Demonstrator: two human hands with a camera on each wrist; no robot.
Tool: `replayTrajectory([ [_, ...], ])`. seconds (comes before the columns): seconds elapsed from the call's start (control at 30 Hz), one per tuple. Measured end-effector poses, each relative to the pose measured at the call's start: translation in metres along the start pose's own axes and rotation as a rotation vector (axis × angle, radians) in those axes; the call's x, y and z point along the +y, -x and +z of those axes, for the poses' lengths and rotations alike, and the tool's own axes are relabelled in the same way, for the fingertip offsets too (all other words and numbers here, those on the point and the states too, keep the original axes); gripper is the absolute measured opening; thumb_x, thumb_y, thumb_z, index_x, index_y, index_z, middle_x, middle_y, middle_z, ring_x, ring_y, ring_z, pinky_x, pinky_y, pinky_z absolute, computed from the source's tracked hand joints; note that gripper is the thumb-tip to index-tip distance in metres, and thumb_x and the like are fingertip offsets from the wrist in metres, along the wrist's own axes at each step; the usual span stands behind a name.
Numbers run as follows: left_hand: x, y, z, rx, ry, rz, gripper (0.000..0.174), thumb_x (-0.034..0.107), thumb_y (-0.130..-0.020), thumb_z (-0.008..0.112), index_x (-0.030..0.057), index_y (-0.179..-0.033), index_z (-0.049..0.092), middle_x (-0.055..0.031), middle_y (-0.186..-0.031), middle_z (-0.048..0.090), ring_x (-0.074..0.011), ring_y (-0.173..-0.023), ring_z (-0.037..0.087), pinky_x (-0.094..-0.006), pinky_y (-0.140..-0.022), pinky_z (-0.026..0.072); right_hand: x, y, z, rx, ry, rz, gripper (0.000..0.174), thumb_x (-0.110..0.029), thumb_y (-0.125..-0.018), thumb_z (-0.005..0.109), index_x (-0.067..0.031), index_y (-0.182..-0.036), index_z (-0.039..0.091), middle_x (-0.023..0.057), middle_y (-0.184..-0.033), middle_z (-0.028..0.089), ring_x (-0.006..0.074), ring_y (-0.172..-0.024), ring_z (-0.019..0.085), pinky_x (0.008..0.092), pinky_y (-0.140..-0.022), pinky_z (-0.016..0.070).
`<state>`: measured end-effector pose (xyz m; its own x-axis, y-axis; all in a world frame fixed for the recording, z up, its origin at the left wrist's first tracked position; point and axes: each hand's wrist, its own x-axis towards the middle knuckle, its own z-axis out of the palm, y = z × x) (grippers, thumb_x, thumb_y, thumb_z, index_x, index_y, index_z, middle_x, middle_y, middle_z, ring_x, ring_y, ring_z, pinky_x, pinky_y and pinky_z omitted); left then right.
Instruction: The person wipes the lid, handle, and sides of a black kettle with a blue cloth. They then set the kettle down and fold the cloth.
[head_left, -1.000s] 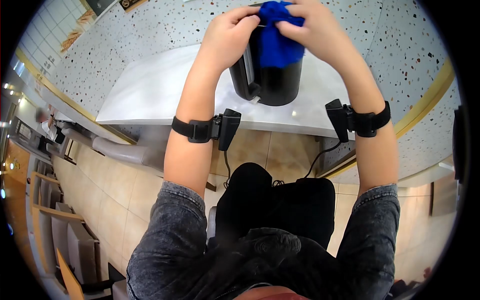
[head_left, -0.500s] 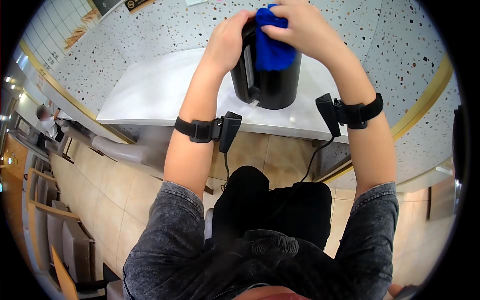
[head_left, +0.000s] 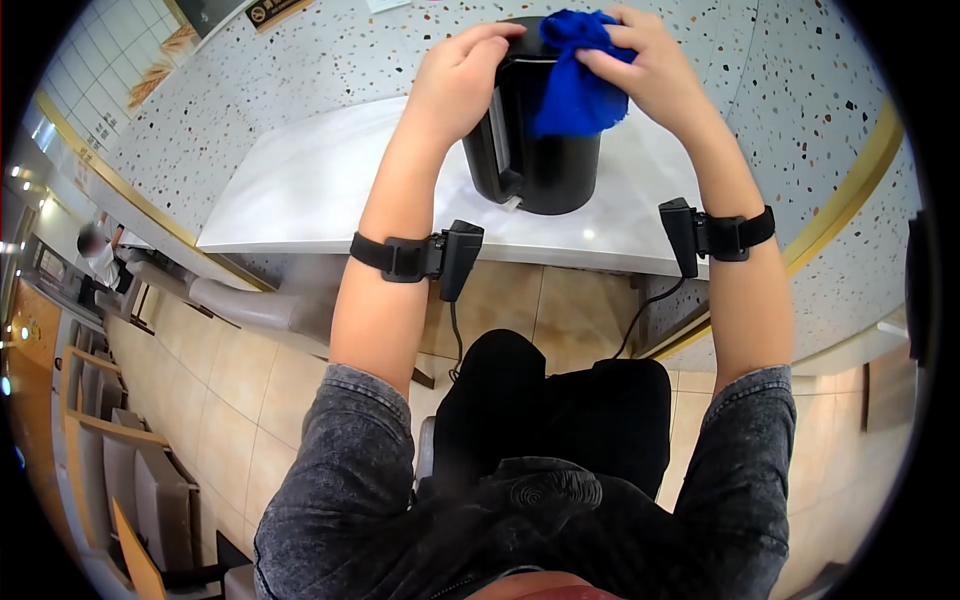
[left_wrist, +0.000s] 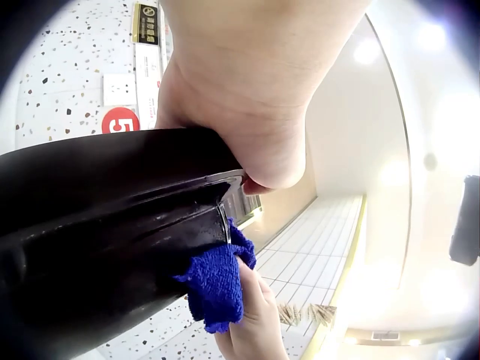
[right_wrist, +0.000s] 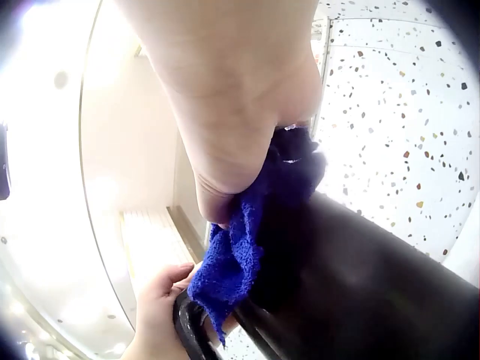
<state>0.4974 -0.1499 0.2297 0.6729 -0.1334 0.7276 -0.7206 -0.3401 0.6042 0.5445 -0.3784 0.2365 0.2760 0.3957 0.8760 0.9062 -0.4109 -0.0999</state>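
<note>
A tall black pitcher-like container point(head_left: 562, 178) stands upright on the white table, its handle on the left side. My left hand point(head_left: 455, 88) grips its upper left part, by the top of the handle; the right wrist view also catches this hand point(right_wrist: 159, 319). Bunched in my right hand point(head_left: 658, 78) is a blue cloth point(head_left: 582, 98), pinched at the container's right rim and draping down its side. In the left wrist view the cloth point(left_wrist: 216, 289) lies against the dark container point(left_wrist: 90, 195). My right fingertips are partly hidden by the cloth.
The white tabletop point(head_left: 310, 170) meets a speckled wall point(head_left: 300, 65) behind. A sign point(head_left: 275, 10) is at the top, with a socket point(left_wrist: 118, 88) in the left wrist view. Grey seating point(head_left: 245, 305) is at left; a person point(head_left: 103, 255) is farther off.
My right hand and the cloth have shifted to the right along the container's top, uncovering more of it. My left hand stays at the handle side, its thumb now nearer the rim.
</note>
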Motion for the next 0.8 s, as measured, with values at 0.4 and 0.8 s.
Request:
replayTrajectory([
  [0.4,0.01,0.0,0.003,0.028,-0.077,0.001,0.036,0.017,-0.089,0.043,-0.0018,-0.11,0.066,-0.0158,-0.103,0.069,-0.024,-0.098,0.062,-0.03,-0.089,0.0445,0.002,0.057,0.003,0.435,0.022,0.432,0.026,-0.011,-0.077,0.056,0.0015,-0.098,0.067,0.0189,-0.101,0.062,0.0339,-0.091,0.06,0.0371,-0.081,0.0487],
  [0.8,0.011,-0.001,0.004,0.004,-0.028,-0.012,0.036,0.014,-0.088,0.043,-0.0036,-0.109,0.066,-0.0142,-0.11,0.068,-0.0208,-0.105,0.06,-0.0273,-0.094,0.0412,-0.051,0.039,0.06,0.679,-0.302,0.598,0.023,-0.02,-0.09,0.063,0.0007,-0.095,0.071,0.0125,-0.096,0.06,0.0259,-0.086,0.06,0.0317,-0.076,0.0477],
])
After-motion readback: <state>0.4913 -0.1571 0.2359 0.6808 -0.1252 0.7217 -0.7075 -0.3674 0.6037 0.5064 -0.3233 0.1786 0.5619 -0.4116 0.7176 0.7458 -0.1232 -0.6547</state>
